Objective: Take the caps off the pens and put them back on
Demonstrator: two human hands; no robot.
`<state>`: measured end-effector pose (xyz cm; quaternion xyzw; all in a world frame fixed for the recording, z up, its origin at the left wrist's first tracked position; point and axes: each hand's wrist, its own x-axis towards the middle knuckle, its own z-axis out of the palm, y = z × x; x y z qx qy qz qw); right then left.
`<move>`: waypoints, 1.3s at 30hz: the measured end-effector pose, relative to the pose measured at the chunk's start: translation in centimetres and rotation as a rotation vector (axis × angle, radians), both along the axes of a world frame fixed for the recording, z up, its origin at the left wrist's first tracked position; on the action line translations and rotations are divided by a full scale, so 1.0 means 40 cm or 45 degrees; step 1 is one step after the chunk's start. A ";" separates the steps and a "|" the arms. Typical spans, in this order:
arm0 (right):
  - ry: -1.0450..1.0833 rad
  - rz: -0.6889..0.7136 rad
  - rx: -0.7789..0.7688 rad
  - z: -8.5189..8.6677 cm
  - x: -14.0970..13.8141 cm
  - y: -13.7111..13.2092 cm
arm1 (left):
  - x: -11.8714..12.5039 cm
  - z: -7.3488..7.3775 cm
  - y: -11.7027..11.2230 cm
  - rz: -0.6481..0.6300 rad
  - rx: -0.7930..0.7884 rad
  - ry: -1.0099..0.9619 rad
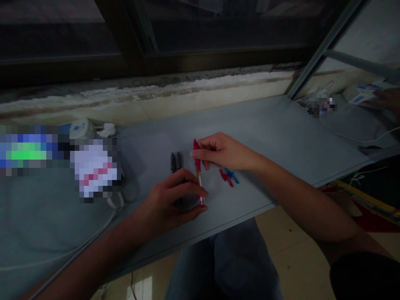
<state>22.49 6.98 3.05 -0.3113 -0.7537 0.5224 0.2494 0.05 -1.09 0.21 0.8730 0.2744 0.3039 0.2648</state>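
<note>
A pen with a red tip section and a clear barrel stands slanted between my hands above the grey table. My right hand pinches its red upper end between thumb and fingers. Around the lower end close the thumb and fingers of my left hand. Two dark pens lie side by side just beyond my left hand, which covers their lower parts. Under my right hand's wrist side lie a red pen-like piece and a blue one, both partly hidden.
The grey tabletop runs along a wall below a dark window. Blurred-out items, a white plug-like block and cables occupy the left. At far right, beyond a metal post, another person's hand is near a white box.
</note>
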 end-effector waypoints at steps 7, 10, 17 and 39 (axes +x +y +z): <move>-0.084 -0.060 0.076 -0.011 0.004 0.018 | 0.004 0.015 -0.001 -0.013 0.026 0.073; -0.285 -0.116 0.222 0.005 0.025 0.026 | -0.006 0.022 -0.001 0.160 0.086 0.165; -0.856 -0.108 0.478 0.019 0.037 0.025 | -0.025 0.014 0.020 0.733 0.054 0.686; -0.447 0.200 0.351 0.022 0.008 -0.020 | -0.013 0.026 0.009 0.603 -0.149 0.180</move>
